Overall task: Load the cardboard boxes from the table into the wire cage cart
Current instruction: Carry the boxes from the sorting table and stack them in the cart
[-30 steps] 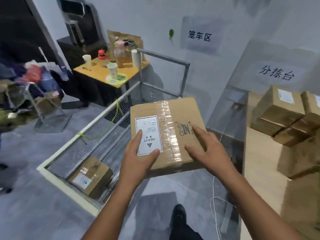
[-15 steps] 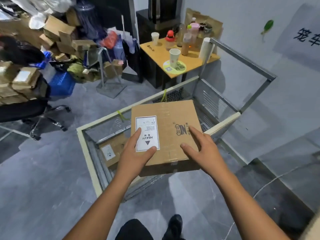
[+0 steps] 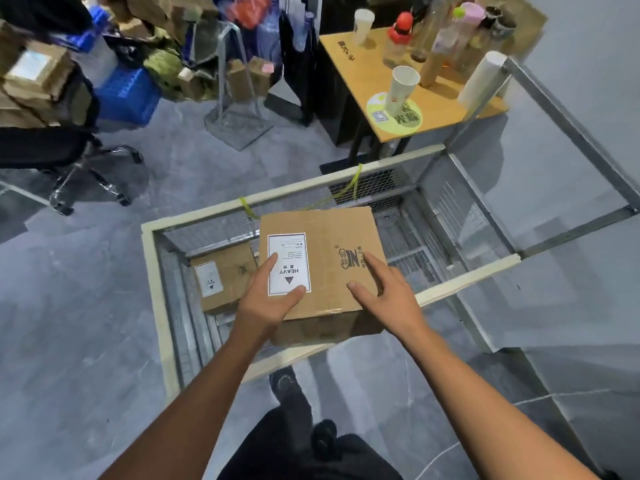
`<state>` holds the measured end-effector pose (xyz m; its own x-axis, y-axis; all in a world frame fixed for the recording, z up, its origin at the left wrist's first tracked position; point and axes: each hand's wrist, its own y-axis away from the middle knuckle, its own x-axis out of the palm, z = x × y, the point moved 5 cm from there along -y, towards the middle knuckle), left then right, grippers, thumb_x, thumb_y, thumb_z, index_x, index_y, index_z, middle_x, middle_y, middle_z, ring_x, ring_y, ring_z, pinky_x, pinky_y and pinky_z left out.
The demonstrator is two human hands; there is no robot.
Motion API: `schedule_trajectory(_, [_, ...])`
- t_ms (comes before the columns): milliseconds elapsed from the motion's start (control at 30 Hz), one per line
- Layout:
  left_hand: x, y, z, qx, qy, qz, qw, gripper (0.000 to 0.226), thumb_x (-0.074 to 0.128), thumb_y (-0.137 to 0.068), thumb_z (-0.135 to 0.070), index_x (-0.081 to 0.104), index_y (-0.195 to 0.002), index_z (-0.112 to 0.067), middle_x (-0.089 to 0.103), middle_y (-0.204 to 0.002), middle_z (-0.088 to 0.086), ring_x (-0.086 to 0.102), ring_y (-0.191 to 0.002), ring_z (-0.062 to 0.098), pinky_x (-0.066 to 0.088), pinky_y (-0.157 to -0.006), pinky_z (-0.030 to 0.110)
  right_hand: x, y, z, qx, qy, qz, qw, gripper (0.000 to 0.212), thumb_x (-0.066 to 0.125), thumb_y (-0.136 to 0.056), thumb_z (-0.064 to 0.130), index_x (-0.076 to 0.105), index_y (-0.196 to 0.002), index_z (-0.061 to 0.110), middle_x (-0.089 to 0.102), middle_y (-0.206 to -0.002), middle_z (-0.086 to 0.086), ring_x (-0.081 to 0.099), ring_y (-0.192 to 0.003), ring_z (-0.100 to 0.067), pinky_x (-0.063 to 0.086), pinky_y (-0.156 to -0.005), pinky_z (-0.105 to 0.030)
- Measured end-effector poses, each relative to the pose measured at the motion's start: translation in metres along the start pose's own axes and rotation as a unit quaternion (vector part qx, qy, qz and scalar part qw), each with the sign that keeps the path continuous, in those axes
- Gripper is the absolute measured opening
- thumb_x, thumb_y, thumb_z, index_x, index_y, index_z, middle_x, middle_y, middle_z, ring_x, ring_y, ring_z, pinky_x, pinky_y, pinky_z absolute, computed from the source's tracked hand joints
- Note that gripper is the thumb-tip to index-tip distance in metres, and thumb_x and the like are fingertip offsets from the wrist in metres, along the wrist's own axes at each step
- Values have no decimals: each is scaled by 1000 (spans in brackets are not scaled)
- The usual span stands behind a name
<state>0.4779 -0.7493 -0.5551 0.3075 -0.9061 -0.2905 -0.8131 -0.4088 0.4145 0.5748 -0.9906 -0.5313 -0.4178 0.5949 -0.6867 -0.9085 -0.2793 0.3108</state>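
Holding a cardboard box (image 3: 322, 258) over the wire cage cart (image 3: 152, 271), head view: its white label (image 3: 289, 263) reads "HEAVY" above a triangle mark, upside down to the wearer; the printed logo right of it is not readable. The left hand (image 3: 266, 303) grips the near left corner, thumb and one finger on the label. The right hand (image 3: 388, 296) grips the near right edge, thumb and forefinger on top. The box hangs above the cart's near rim. A second box (image 3: 225, 275) with a white label lies on the cart floor, left side. The mesh floor to the right and far side is bare. A yellow table (image 3: 446, 95) with a paper cup (image 3: 401, 88) stands just beyond the far rim.
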Motion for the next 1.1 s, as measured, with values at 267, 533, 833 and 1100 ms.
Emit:
schedule_trajectory(267, [16,-92,10,-25,-40,13,999,86,84,-80,-45,39,-153,-40,44,-155,-5,48,-130,10,40,-110,33,19,-94,-16,16,-1,53,998,77,65,-89,61,31,-156,43,39,-158,-3,36,-147,-23,34,-119,-47])
schedule_trajectory(533, [53,-174,115,-105,2,-35,994,90,87,-79,-39,38,-154,-38,41,-155,-10,47,-136,13,41,-116,44,107,-200,-84,20,15,148,989,75,61,-91,63,25,-155,47,35,-158,-7,38,-144,-27,35,-114,-44])
schedule_trajectory(833, [121,-252,240,-157,-9,-83,984,89,85,-77,-49,39,-152,-43,44,-151,-10,49,-132,10,42,-114,38,202,-292,-193,41,35,191,980,75,65,-92,56,28,-156,44,37,-156,-7,39,-141,-27,32,-108,-36])
schedule_trajectory(1100, [152,-329,318,-145,-36,-111,983,83,83,-83,-41,40,-153,-37,45,-153,-4,46,-136,17,41,-115,47,279,-355,-265,6,47,190,981,75,59,-92,62,22,-156,49,31,-159,-10,34,-145,-30,38,-112,-43])
